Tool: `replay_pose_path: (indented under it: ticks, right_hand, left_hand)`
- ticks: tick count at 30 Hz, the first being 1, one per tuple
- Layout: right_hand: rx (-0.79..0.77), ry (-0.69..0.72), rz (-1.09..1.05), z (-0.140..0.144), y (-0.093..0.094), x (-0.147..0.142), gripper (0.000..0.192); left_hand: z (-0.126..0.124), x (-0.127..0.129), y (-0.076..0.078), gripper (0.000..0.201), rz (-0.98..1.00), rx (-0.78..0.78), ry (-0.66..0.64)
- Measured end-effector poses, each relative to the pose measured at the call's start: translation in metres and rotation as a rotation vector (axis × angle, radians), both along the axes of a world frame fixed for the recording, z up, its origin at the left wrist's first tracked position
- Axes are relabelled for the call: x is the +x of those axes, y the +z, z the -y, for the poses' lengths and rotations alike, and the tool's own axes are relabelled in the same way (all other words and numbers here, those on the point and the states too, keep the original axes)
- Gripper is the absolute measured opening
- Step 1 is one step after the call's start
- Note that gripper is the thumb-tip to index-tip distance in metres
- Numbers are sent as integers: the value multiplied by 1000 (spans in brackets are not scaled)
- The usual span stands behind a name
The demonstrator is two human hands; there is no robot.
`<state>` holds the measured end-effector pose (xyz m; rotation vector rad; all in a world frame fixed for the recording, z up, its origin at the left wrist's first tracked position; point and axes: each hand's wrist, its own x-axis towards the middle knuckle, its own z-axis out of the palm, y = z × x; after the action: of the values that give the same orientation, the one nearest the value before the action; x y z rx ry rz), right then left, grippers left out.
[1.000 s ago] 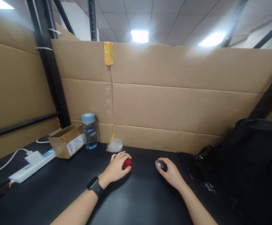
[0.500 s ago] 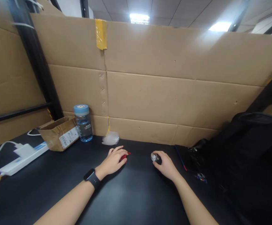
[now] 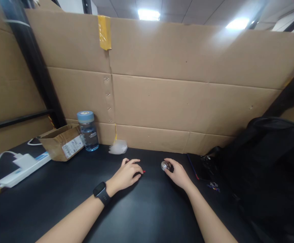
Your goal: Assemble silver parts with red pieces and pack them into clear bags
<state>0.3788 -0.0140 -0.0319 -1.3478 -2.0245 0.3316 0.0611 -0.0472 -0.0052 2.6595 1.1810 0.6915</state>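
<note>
Head view: cardboard wall (image 3: 177, 81) stands beyond both hands, along the far edge of the black table (image 3: 147, 212). Right of the right hand sits a black bag (image 3: 268, 162), with a flat dark case (image 3: 202, 168) between bag and hand and small keys (image 3: 213, 185) just in front of the case. Well left of the left hand lie a white power strip (image 3: 22, 168) and an open brown box (image 3: 62, 141), with a water bottle (image 3: 87, 131) upright just beside the box. A clear plastic wad (image 3: 118, 147) lies just beyond the left hand.

Left hand (image 3: 126, 173), with a black watch (image 3: 101, 193) on the wrist, lies palm down on the table, fingers curled over a red thing (image 3: 142, 171), of which only a tip shows. Right hand (image 3: 177, 173) is near it but apart, fingers closed round a small shiny ball (image 3: 164, 165) held low at the table; whether the ball touches the table cannot be told.
</note>
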Motion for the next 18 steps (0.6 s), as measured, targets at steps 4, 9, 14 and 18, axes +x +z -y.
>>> replay_pose_path:
  ticks: [4,9,14,18]
  right_hand:
    - [-8,0,27,1,3,2,45]
    - [-21,-6,68,4,8,6,43]
    - [16,-8,65,5,11,4,45]
    - [-21,-24,65,4,10,0,38]
  left_hand:
    - [5,10,-1,10,35,-24,3]
    - [9,15,-2,16,44,-11,6]
    - [10,18,-6,26,28,22,27]
    - [8,18,-4,25,89,13,54]
